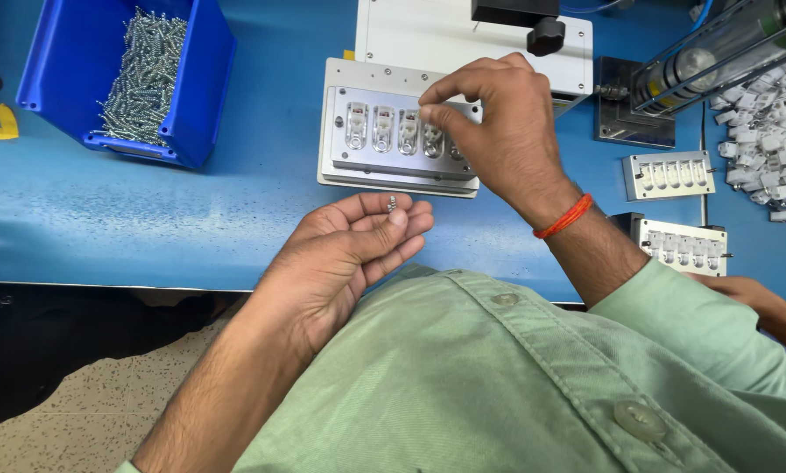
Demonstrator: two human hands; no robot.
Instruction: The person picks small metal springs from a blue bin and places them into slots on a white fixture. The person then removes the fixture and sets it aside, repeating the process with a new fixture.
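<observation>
My left hand (pixel 345 250) is held palm up near the table's front edge, thumb and forefinger pinching a small metal spring (pixel 392 204). My right hand (pixel 489 123), with an orange thread on its wrist, hovers over a grey metal fixture plate (pixel 349 166) that carries a row of clear plastic parts (pixel 382 128). Its thumb and forefinger are pinched together right above one of those pockets; whatever sits between the fingertips is too small to make out.
A blue bin (pixel 202 79) full of metal springs (pixel 145 74) stands at the far left. A white machine base (pixel 428 35) sits behind the fixture. Two smaller fixtures (pixel 669 173) (pixel 682 243) and a heap of white plastic parts (pixel 774 140) lie at right. Another person's hand (pixel 761 302) shows at lower right.
</observation>
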